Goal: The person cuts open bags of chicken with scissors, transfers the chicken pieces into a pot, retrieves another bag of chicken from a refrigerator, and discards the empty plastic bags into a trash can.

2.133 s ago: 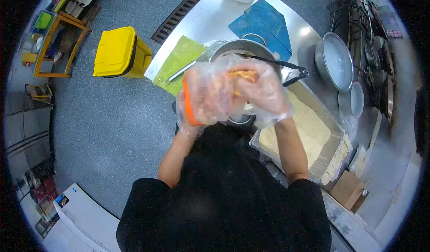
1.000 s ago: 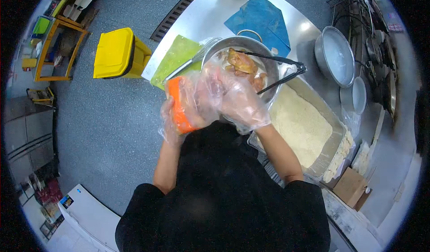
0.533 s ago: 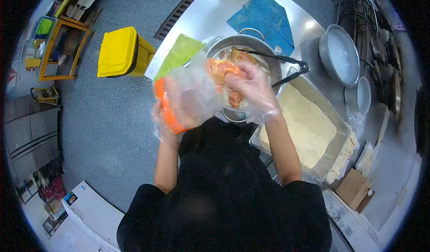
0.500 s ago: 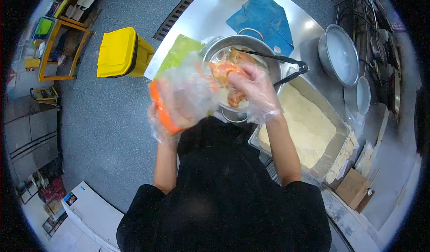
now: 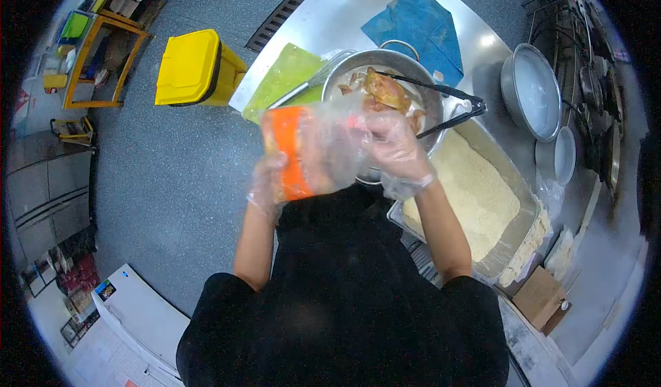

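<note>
While left hand is gripping clear orange-banded plastic bag, likely for steadiness, right hand is touching its right end, grip unclear.

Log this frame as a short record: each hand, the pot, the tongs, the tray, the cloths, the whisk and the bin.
Left hand: gloved, holding the orange-banded plastic bag
Right hand: gloved, at the bag's other end
Pot: pieces of meat inside
Tongs: black-armed, spread open over the pot's side
Tray: pale powder inside
Cloths: green cloth and blue cloth, on the table
Whisk: over the green cloth
Bin: yellow, lid down
</note>
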A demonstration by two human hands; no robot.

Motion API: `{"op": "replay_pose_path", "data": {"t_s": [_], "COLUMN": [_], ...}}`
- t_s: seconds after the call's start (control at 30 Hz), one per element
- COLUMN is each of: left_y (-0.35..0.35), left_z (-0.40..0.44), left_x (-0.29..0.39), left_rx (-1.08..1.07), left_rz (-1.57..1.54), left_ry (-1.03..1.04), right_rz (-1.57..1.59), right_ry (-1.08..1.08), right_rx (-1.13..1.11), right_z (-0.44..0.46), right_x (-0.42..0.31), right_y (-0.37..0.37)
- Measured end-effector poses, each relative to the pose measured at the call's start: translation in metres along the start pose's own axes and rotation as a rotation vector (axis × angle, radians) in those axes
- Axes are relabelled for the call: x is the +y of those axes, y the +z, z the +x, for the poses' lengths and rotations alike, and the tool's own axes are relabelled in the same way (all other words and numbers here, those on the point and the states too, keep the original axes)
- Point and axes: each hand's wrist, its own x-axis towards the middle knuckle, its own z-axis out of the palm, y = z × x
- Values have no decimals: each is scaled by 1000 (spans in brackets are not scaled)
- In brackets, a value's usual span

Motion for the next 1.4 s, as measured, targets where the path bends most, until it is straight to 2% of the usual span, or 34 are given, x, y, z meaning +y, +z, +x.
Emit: {"op": "replay_pose_path", "data": {"t_s": [0.03,0.07,0.1,0.13,0.2,0.23,0.33,0.43,0.53,0.63,0.73,0.83,0.93,1.03,1.13,1.23,1.33,1.4], "left_y": [-2,9,23,30,36,37,42,49,47,53,56,58,48,42,49,61,65,68], "left_z": [0,-2,-1,4,12,15,20,24,29,27,32,23,27,39,38,36,35,31], "left_x": [-3,-1,1,-2,-5,-5,-9,-9,-12,-9,-3,11,4,-11,-8,-12,-9,-5], "left_rx": [-19,-37,-45,-14,48,-36,-41,-80,68,7,-23,-13,-63,103,72,-8,0,71], "left_rz": [24,47,70,122,228,180,270,289,242,366,355,414,626,432,784,769,694,475], "left_ry": [-105,-210,-216,-177,-110,-90,-31,-24,-4,85,16,-20,111,63,140,364,362,290], "right_rz": [-111,-131,-151,-170,-117,-92,-243,-249,-438,-152,-154,141,248,17,-262,-50,36,231], "right_ry": [65,24,-19,-64,-1,27,41,85,154,-32,95,-17,41,6,-2,-6,0,-84], "right_rx": [-8,8,23,38,29,28,34,131,209,197,226,252,153,180,162,297,311,381], "right_z": [-1,-2,-4,-4,-9,-8,-2,1,1,-2,-2,0,-3,-1,7,11,15,14], "right_x": [-11,-18,-24,-26,-15,-16,-30,-14,-20,-15,-25,-15,-13,-9,-27,17,29,19], "right_y": [-1,-2,-3,-4,-7,-7,-7,-5,-2,2,8,11,4,6,7,9,10,15]}}
